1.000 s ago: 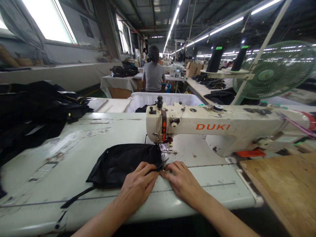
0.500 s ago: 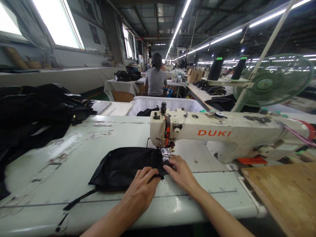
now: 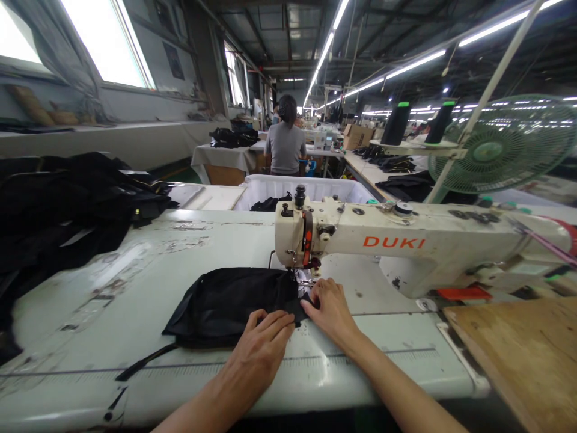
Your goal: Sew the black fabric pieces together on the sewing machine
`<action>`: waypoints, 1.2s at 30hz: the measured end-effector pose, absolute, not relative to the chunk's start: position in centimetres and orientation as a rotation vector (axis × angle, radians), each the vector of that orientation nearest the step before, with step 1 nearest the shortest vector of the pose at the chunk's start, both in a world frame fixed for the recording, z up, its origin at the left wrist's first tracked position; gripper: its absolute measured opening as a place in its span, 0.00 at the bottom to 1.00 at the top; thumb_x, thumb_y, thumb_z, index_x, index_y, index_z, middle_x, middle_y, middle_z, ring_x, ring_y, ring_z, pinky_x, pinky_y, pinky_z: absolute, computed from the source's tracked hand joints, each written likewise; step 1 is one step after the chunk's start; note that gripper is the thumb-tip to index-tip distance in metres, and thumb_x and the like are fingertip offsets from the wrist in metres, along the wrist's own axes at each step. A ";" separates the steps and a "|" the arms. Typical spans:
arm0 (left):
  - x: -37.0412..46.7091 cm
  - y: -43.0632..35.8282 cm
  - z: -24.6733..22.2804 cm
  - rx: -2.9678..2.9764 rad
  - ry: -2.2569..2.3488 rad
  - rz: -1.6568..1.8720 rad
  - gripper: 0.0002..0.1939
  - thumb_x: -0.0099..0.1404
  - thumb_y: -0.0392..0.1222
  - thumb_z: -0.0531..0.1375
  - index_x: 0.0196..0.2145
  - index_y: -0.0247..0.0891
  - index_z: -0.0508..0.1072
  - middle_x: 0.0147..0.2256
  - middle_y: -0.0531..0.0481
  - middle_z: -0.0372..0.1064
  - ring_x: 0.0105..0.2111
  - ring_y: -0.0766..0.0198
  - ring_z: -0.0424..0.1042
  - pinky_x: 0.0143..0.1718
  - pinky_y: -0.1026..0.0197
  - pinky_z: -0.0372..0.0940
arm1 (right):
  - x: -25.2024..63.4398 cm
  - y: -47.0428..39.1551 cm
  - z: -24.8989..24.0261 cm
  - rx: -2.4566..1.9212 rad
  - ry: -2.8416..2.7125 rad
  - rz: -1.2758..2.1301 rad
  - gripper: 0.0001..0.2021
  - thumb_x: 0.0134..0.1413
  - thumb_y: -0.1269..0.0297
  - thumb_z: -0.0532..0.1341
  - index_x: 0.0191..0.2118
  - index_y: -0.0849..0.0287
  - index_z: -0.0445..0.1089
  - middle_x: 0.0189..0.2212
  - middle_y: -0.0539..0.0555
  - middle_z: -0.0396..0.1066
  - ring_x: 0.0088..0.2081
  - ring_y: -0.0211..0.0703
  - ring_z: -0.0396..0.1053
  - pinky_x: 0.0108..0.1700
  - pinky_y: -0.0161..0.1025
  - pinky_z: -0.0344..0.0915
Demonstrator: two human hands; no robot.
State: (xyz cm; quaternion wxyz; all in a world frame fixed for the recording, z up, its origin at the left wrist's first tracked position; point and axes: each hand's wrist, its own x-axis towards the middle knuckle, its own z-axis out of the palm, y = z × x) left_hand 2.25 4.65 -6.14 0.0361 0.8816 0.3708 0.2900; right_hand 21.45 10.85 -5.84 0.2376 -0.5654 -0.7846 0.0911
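Note:
A black fabric piece, shaped like a flat pouch with a thin strap trailing at its left end, lies on the sewing machine table. Its right end is under the presser foot of the sewing machine. My left hand rests on the fabric's near edge, fingers stretched out and lying over it. With thumb and fingers pinched, my right hand holds the fabric's right corner, just right of the needle area. The fingertips partly hide that corner.
Black fabric pieces are heaped on the left. Behind the machine stands a white bin with dark cloth inside. A green fan and thread cones are on the right, near a wooden board. A person sits ahead.
My left hand's fingers have straightened from a more curled pose on the fabric. My right hand's fingers are bunched more upright at the corner. The fabric has barely shifted.

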 end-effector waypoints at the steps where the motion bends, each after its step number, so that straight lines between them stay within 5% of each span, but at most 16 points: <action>1: 2.2 4.6 -6.1 2.720 1.136 0.881 0.15 0.69 0.29 0.50 0.48 0.37 0.70 0.49 0.44 0.74 0.49 0.54 0.71 0.48 0.50 0.58 | 21.4 10.7 -5.8 -1.550 -2.157 0.234 0.13 0.52 0.69 0.67 0.23 0.58 0.63 0.28 0.51 0.67 0.38 0.48 0.64 0.41 0.43 0.56; 9: 2.6 5.0 -5.3 2.697 1.104 0.739 0.12 0.67 0.27 0.51 0.43 0.35 0.70 0.48 0.43 0.72 0.51 0.59 0.70 0.61 0.49 0.54 | 18.9 9.2 -4.9 -1.484 -2.215 0.188 0.05 0.58 0.70 0.62 0.31 0.58 0.67 0.33 0.54 0.69 0.41 0.51 0.64 0.46 0.48 0.58; 15: 2.7 5.0 -5.3 2.671 1.144 0.624 0.13 0.66 0.25 0.50 0.42 0.37 0.69 0.45 0.46 0.71 0.49 0.59 0.69 0.61 0.50 0.55 | 20.5 8.1 -5.0 -1.312 -2.272 0.303 0.02 0.62 0.68 0.61 0.37 0.55 0.70 0.40 0.51 0.70 0.45 0.45 0.65 0.49 0.44 0.61; 22: 2.5 4.7 -6.3 2.669 1.175 0.640 0.15 0.66 0.26 0.52 0.46 0.40 0.68 0.49 0.48 0.71 0.53 0.58 0.66 0.62 0.46 0.48 | 23.4 7.2 -6.0 -0.989 -2.533 0.227 0.18 0.66 0.69 0.54 0.60 0.57 0.63 0.57 0.54 0.67 0.57 0.49 0.62 0.59 0.49 0.59; 29: 1.9 5.5 -4.3 2.802 1.016 0.604 0.13 0.66 0.26 0.52 0.44 0.39 0.68 0.51 0.47 0.70 0.62 0.58 0.57 0.67 0.44 0.34 | 23.8 8.2 -5.4 -0.860 -2.668 0.269 0.17 0.69 0.66 0.51 0.59 0.63 0.63 0.59 0.57 0.65 0.61 0.44 0.60 0.64 0.43 0.57; 36: 2.3 6.1 -4.9 2.751 1.045 0.589 0.11 0.66 0.26 0.52 0.39 0.40 0.68 0.45 0.49 0.72 0.54 0.59 0.66 0.62 0.49 0.50 | 24.3 8.9 -5.1 -0.802 -2.625 0.202 0.15 0.68 0.69 0.52 0.56 0.61 0.66 0.57 0.58 0.67 0.61 0.43 0.60 0.64 0.43 0.57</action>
